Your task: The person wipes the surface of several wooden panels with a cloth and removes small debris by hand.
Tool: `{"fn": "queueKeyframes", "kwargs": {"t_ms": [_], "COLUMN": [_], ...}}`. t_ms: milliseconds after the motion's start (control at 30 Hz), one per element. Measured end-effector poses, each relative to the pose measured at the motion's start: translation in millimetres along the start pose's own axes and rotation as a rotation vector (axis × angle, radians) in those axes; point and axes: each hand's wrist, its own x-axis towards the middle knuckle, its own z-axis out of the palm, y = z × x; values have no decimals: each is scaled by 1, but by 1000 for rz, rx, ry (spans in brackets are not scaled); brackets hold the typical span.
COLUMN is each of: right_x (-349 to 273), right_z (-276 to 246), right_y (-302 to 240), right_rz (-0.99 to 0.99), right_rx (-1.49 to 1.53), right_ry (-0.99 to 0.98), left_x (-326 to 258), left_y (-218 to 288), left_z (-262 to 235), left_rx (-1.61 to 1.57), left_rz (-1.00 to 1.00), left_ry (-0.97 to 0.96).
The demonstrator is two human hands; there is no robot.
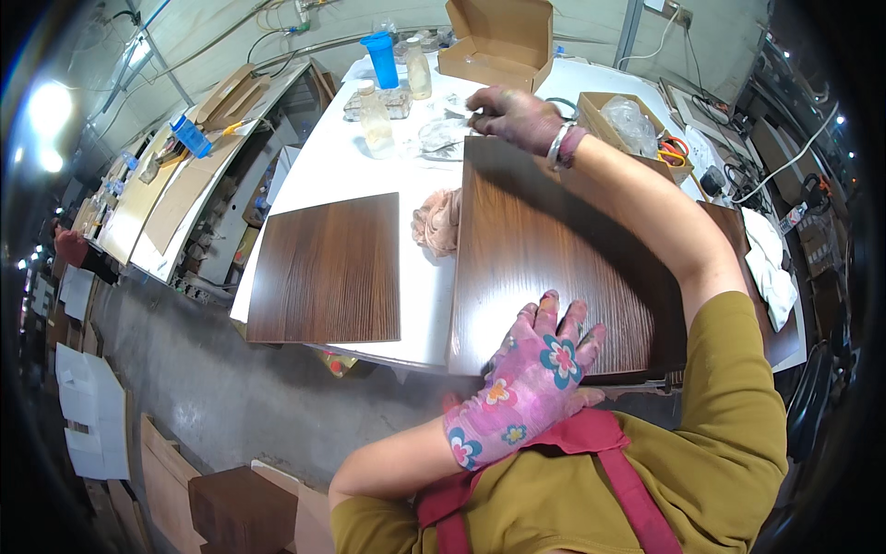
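Observation:
My left hand (535, 369), in a pink flowered glove with bare fingertips, lies with its fingers spread on the near edge of a large dark brown wood-grain board (535, 240). My right hand (521, 120) reaches past the board's far edge, a bracelet at the wrist. Its fingers are bent together by a small white crumpled piece; what they hold, if anything, is hidden. Close to these fingers lies a crumpled clear plastic sheet (441, 140). A pinkish rag (437, 223) sits between the large board and a smaller brown board (328, 272) on the left.
The white table (305, 180) also bears bottles (376, 120), a blue cup (380, 60), an opened cardboard box (498, 46) and a carton (628, 120) with plastic and coloured cords. A white cloth (768, 268) hangs at the right. Another workbench (175, 203) stands left.

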Motion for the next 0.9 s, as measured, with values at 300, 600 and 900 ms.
{"fn": "queueKeyframes", "kwargs": {"t_ms": [300,600,900], "right_x": [34,36,36], "right_z": [46,45,45], "right_y": [10,14,19], "right_rz": [-100,-149,-132], "right_rx": [-218,-241,-229], "right_ry": [-48,-41,-15], "left_x": [1,0,-1], "left_y": [-7,-10,-8], "left_z": [5,4,5], "left_rx": [-20,-8,-9], "left_rz": [35,41,42], "left_ry": [-17,-15,4]}}
